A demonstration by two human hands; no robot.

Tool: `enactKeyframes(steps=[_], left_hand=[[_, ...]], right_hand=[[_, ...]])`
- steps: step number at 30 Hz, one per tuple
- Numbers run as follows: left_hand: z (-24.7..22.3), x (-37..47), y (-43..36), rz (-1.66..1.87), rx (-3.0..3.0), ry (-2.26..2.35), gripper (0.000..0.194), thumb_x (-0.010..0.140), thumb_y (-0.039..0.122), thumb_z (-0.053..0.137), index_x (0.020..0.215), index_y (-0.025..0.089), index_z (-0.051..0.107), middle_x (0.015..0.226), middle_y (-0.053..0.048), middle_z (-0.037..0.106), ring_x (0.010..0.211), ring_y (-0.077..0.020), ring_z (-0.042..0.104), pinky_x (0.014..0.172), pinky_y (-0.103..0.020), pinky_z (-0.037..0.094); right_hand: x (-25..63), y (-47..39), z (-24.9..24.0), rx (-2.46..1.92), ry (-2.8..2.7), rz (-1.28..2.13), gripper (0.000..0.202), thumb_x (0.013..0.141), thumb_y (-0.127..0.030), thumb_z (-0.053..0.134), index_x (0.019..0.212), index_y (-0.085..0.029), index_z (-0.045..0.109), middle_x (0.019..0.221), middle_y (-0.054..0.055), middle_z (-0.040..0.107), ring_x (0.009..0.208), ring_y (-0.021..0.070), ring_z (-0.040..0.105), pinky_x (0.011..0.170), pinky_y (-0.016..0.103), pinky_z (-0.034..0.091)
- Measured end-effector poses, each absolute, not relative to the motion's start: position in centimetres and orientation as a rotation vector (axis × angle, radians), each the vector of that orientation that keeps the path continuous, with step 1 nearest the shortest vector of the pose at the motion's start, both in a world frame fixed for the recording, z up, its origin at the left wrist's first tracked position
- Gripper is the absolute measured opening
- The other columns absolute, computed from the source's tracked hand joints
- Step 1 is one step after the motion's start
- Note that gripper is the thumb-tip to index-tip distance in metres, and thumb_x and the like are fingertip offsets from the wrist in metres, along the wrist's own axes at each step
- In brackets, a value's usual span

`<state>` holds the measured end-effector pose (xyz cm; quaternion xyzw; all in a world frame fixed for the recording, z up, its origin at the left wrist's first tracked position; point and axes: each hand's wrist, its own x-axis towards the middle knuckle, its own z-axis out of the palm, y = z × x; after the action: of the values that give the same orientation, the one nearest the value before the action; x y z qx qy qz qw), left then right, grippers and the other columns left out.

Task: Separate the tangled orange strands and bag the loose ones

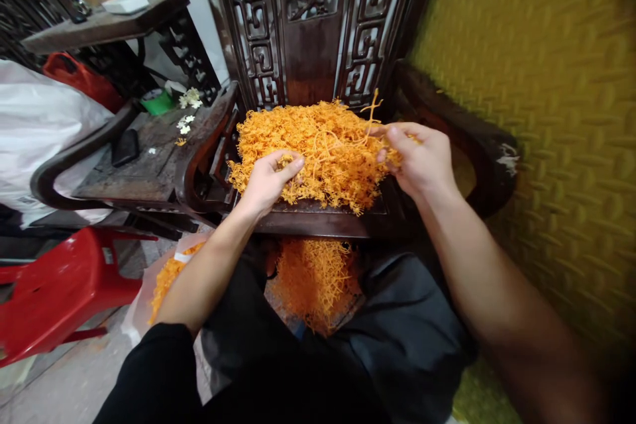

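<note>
One broad heap of orange branching sprigs (318, 139) covers most of the seat (318, 226) of a carved dark-wood armchair (312, 46). Over its near left, the left hand (271, 179) has its fingers pinched around small orange bits (285, 161); at its right edge, the right hand (422, 156) grips a thin orange stem (371, 118). More orange strands (318, 278) lie below the seat. Leftward are another wooden chair (106, 179) bearing white flowers (185, 124) and a red plastic stool (54, 278); a yellow-green patterned surface (551, 79) fills the right.

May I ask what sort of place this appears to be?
Probably a home's sitting area: a carved wooden chair bears a heap of orange pieces, with a red plastic seat nearby.
</note>
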<state>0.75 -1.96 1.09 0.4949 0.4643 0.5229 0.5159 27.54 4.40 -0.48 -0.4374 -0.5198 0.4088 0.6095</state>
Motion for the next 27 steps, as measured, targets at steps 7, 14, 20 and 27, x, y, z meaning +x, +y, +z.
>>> enactKeyframes(steps=[7, 14, 20, 27], left_hand=[[0.7, 1.6, -1.7, 1.24, 1.108, 1.026, 0.043, 0.067, 0.038, 0.091, 0.098, 0.017, 0.07, 0.079, 0.0, 0.071, 0.073, -0.0146, 0.073, 0.071, -0.027, 0.059], [0.8, 3.0, -2.3, 1.255, 1.169, 1.067, 0.043, 0.062, 0.04, 0.094, 0.085, 0.015, 0.067, 0.077, 0.0, 0.071, 0.063, -0.0109, 0.067, 0.064, -0.027, 0.06], [1.9, 3.0, -2.0, 1.272, 1.136, 1.002, 0.044, 0.059, 0.039, 0.096, 0.08, 0.014, 0.066, 0.068, 0.001, 0.068, 0.057, -0.0112, 0.066, 0.051, -0.022, 0.052], [2.6, 2.0, -0.9, 1.367, 1.318, 1.073, 0.033, 0.064, 0.032, 0.094, 0.078, 0.015, 0.069, 0.068, 0.001, 0.067, 0.057, -0.0111, 0.064, 0.049, -0.022, 0.044]], right_hand=[[24.3, -0.6, 1.8, -0.912, -1.551, 0.822, 0.037, 0.094, -0.054, 0.065, 0.116, -0.025, 0.076, 0.085, 0.004, 0.074, 0.057, 0.0154, 0.063, 0.055, 0.033, 0.048], [21.6, -0.6, 1.3, -0.966, -1.964, 0.75, 0.036, 0.088, -0.054, 0.074, 0.088, -0.017, 0.076, 0.09, 0.007, 0.077, 0.083, 0.0221, 0.069, 0.079, 0.036, 0.05], [21.2, -0.6, 1.3, -0.999, -1.68, 1.027, 0.043, 0.083, -0.061, 0.076, 0.075, -0.02, 0.066, 0.058, -0.001, 0.062, 0.05, 0.0137, 0.054, 0.053, 0.029, 0.04], [20.3, -0.6, 1.7, -0.98, -1.529, 1.147, 0.044, 0.074, -0.06, 0.084, 0.072, -0.021, 0.062, 0.051, -0.002, 0.056, 0.041, 0.0128, 0.051, 0.042, 0.028, 0.037]])
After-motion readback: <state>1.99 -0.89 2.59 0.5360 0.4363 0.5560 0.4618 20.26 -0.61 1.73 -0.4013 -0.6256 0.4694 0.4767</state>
